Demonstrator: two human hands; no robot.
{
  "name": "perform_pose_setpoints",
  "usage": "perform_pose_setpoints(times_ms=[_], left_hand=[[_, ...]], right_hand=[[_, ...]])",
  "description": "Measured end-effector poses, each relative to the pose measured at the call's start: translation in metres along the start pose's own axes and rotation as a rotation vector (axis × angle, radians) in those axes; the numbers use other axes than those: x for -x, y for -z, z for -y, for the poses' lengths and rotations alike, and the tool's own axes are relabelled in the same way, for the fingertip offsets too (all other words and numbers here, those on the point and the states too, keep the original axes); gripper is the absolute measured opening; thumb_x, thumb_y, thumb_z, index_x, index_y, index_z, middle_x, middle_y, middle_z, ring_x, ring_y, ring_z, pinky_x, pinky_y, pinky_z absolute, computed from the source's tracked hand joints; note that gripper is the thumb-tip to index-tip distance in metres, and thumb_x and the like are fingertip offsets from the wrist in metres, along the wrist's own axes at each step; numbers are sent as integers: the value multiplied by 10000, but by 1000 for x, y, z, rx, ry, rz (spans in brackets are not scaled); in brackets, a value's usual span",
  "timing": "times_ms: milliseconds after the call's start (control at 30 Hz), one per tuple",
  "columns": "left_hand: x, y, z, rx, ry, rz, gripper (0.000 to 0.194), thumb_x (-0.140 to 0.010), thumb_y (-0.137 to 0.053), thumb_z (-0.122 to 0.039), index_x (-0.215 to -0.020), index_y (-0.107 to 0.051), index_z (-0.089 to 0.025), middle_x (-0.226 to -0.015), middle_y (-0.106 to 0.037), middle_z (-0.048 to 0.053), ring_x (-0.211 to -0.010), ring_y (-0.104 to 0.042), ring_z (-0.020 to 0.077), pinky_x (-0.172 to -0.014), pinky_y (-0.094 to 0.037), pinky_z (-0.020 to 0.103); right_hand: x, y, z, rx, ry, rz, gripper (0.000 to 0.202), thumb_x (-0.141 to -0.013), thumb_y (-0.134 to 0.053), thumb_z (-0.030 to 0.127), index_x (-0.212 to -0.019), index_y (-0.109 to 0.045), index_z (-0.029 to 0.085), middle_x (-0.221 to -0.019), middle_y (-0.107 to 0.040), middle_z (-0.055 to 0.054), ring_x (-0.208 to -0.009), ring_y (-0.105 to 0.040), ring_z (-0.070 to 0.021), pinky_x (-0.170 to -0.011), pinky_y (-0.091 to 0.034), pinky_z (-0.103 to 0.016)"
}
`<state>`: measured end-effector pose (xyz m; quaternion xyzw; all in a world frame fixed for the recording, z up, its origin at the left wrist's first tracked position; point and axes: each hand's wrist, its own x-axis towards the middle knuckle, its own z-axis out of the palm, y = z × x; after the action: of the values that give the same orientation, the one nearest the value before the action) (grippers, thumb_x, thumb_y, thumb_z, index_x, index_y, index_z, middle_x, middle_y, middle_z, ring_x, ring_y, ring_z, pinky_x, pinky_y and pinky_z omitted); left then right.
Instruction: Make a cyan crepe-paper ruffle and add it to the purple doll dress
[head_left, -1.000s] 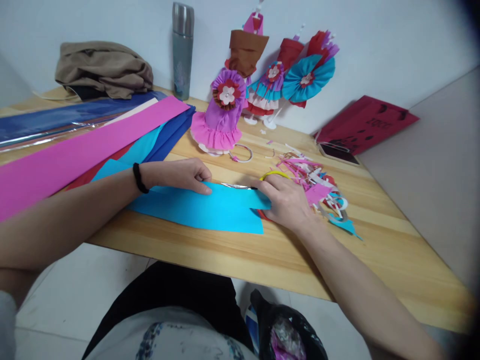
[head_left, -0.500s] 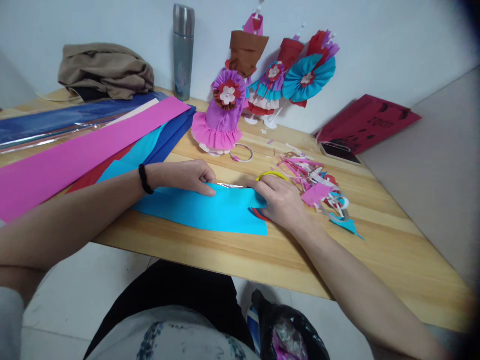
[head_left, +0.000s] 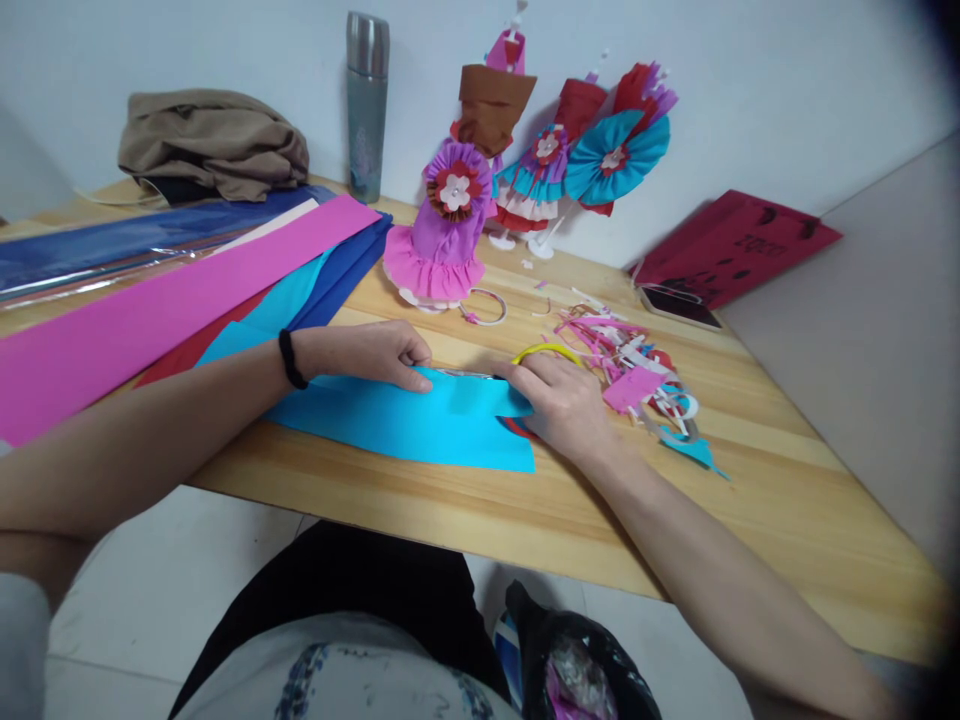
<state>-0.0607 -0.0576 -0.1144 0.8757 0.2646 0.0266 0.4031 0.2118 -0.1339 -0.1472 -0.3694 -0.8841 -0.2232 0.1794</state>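
Observation:
A bright blue strip of crepe paper [head_left: 397, 425] lies over the near part of the wooden table. Its upper edge is pinched by my left hand [head_left: 375, 352], thumb on top and fingers curled. My right hand [head_left: 559, 400] is closed round a pair of scissors [head_left: 551, 350] with a yellow handle loop; some red shows below the paper by the palm. The blades point left along the strip's upper edge, mostly hidden behind the paper. A cut separates a narrow upper band from the rest of the strip near my right fingers.
Paper scraps [head_left: 637, 375] lie right of my right hand. Dolls in paper dresses [head_left: 450, 230] stand at the back, beside a thermos [head_left: 367, 110]. Folded crepe sheets [head_left: 172, 300] and a brown cloth [head_left: 214, 145] lie left. A red paper bag [head_left: 739, 245] leans far right.
The scissor blades have closed further, with less metal showing above the paper, and the yellow loop has shifted slightly. My left hand and the blue strip have hardly moved.

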Motion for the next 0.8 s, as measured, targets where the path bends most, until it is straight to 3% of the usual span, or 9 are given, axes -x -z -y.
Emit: perform_pose_setpoints(times_ms=[367, 500, 633, 800], left_hand=[[2, 3, -2, 25, 30, -1, 338, -772, -597, -436, -593, -507, -164, -563, -360, -33, -539, -340, 95, -514, -217, 252], [10, 13, -4, 37, 111, 66, 369, -783, -605, -494, -649, -576, -152, -604, -471, -3, -556, -393, 110, -519, -244, 256], [15, 22, 1, 91, 143, 144, 384, -745, -675, -497, -617, -561, -153, -591, -466, 2, -528, -367, 107, -513, -221, 270], [14, 25, 8, 63, 128, 174, 338, -747, -668, -451, -623, -551, -160, -588, -474, -1, -536, -385, 111, -509, -251, 257]], right_hand=[[1, 0, 1, 0, -18, 2, 248, -961, -481, 193, -946, -728, 179, -719, -627, -74, -682, -573, -203, -624, -387, -320], [2, 2, 0, 19, -7, -7, 244, -970, -468, 200, -929, -708, 181, -708, -629, -67, -659, -564, -197, -601, -374, -317], [3, 4, -1, 49, 26, -48, 234, -977, -464, 204, -935, -692, 174, -692, -624, -61, -647, -562, -196, -576, -355, -317], [3, 7, -2, 75, 28, -10, 197, -953, -490, 208, -939, -685, 186, -710, -615, -60, -654, -539, -198, -586, -340, -320]])
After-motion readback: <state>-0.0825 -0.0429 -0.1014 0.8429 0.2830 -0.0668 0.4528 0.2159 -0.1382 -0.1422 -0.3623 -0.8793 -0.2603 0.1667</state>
